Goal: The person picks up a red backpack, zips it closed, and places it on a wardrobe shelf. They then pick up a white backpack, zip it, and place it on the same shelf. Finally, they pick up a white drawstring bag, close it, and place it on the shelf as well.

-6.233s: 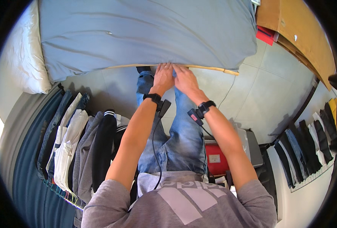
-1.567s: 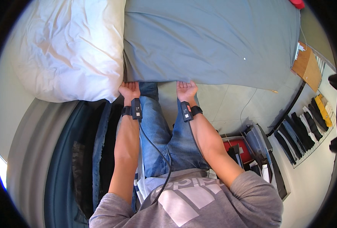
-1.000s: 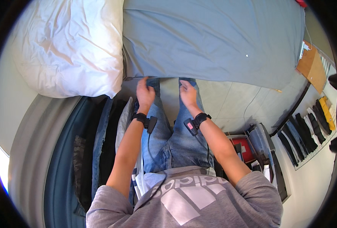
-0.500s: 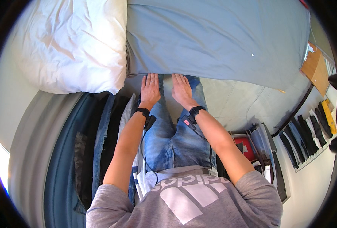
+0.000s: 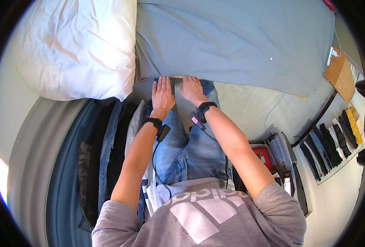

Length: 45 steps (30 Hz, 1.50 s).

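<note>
A blue-grey sheet (image 5: 232, 41) covers the bed in front of me, its near edge hanging just beyond my hands. My left hand (image 5: 162, 98) reaches to that edge with its fingers stretched out straight and the back of the hand up. Close to its right, my right hand (image 5: 193, 89) lies along the same edge, fingers extended; the tips of both hands meet the cloth and are partly hidden. Between them a thin pale strip (image 5: 176, 77) shows under the sheet's edge. Each wrist wears a black band with a small device and a cable.
White puffy bedding (image 5: 75, 49) lies on the bed's left end. Hanging clothes (image 5: 108, 156) and a grey-blue curtain (image 5: 67, 173) stand at my left. To the right are a red box (image 5: 261, 158), a wooden board (image 5: 340, 76) and a rack of folded clothes (image 5: 328, 144).
My right hand has shifted slightly left, nearer to my left hand, and its wrist has turned. The sheet's edge has risen a little between the hands, baring a pale strip.
</note>
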Each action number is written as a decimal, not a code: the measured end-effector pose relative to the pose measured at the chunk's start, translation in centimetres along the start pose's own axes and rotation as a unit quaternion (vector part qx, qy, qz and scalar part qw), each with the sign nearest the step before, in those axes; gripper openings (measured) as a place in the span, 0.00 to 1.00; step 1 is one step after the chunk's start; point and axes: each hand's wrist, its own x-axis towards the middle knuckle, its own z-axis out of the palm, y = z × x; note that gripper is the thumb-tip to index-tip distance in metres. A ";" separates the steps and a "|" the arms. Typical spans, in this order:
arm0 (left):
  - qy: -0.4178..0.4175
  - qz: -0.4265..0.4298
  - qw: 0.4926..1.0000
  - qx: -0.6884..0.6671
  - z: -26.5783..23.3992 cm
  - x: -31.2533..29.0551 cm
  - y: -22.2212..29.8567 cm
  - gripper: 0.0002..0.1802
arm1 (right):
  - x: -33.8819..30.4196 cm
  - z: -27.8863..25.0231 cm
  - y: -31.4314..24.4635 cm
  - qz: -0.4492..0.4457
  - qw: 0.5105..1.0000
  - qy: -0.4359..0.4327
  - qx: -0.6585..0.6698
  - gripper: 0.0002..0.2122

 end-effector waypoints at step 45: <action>-0.071 0.150 0.986 0.013 2.3 4.0 18.2 0.32 | -10.4 -3.8 20.0 -0.070 0.978 0.198 0.002 0.27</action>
